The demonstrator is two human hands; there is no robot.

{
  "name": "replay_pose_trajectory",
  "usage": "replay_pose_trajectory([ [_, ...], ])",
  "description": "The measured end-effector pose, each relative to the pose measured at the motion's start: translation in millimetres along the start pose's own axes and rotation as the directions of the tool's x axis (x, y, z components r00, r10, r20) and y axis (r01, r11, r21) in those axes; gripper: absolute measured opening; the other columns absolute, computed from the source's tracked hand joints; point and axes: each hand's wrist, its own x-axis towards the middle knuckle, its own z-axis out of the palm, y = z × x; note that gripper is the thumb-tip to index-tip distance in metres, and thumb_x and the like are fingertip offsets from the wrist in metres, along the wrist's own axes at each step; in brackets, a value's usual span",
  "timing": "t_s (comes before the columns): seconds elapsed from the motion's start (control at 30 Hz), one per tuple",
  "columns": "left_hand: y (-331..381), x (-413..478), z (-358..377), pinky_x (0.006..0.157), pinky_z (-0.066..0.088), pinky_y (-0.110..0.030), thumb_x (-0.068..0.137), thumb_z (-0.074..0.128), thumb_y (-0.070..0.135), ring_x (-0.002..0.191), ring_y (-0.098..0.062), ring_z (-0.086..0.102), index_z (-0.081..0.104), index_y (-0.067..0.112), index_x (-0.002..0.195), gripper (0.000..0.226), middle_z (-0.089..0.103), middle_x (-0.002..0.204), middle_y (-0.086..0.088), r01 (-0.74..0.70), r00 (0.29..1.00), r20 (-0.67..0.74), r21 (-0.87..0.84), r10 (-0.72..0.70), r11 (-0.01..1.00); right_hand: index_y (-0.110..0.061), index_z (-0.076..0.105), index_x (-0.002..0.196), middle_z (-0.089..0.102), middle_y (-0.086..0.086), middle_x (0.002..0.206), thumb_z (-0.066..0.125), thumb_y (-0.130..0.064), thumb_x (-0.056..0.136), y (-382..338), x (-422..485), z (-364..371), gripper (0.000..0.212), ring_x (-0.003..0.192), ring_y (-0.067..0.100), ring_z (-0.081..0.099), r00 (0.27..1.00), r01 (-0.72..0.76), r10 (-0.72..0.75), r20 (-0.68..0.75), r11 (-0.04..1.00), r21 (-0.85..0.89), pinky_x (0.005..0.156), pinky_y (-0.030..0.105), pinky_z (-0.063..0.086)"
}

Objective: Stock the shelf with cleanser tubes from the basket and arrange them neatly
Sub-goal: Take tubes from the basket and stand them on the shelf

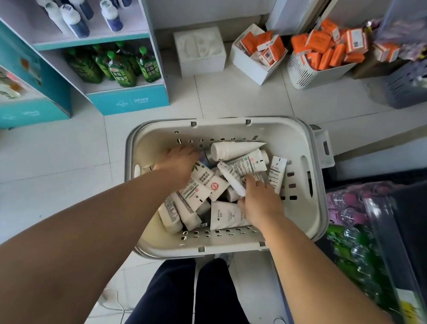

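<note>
A white basket [284, 135] stands on the floor at my feet, filled with several white cleanser tubes [235, 148] lying in a loose heap. Both of my hands reach down into it. My left hand [179, 160] is at the heap's left side, fingers curled down among the tubes; what they hold is hidden. My right hand [260, 199] is at the heap's right side, its fingers curled round a slim white tube [231, 178]. The teal and white shelf unit [124, 98] stands at the upper left.
The shelf unit holds white-capped dark bottles [75, 10] above and green pouches [117, 65] below. Against the wall stand a white box [201, 51], boxes of orange packs [262, 50] and a grey basket [418, 86]. A clear bin [372, 249] stands at right.
</note>
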Motion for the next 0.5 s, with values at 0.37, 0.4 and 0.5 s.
replay_pose_trajectory([
  [0.37,18.7,8.8,6.7,0.101,0.040,-0.055,0.089,0.062,0.026,0.130,-0.037,0.036,0.046,0.028,0.133,0.047,0.032,0.141,-0.008,-0.187,0.969,0.207,0.252,0.136,0.949,-0.017,0.044,0.122,0.053,0.007,0.113,0.052,-0.019,0.092,6.0,-3.9,-0.4,0.031,0.094,0.025,0.059,0.957,-0.216,0.153,0.247,0.943,0.253,0.074,0.039,0.053],
  [0.4,17.6,5.4,7.4,0.101,0.041,-0.050,0.091,0.060,0.023,0.131,-0.034,0.037,0.045,0.026,0.135,0.046,0.034,0.142,-0.007,-0.232,0.963,0.200,0.273,0.181,0.934,-0.019,0.043,0.126,0.050,0.006,0.117,0.055,-0.023,0.091,5.7,-4.5,-0.7,0.038,0.096,0.023,0.058,0.954,-0.187,0.112,0.277,0.947,0.260,0.079,0.040,0.053],
  [0.5,11.3,-1.4,11.6,0.100,0.038,-0.043,0.094,0.055,0.023,0.132,-0.024,0.037,0.045,0.028,0.136,0.044,0.045,0.140,0.001,-0.295,0.955,0.105,0.278,0.277,0.914,-0.019,0.040,0.132,0.047,0.005,0.122,0.066,-0.031,0.086,-0.3,-8.9,-0.4,0.054,0.101,0.023,0.057,0.954,-0.113,0.042,0.295,0.967,0.228,0.087,0.040,0.052],
])
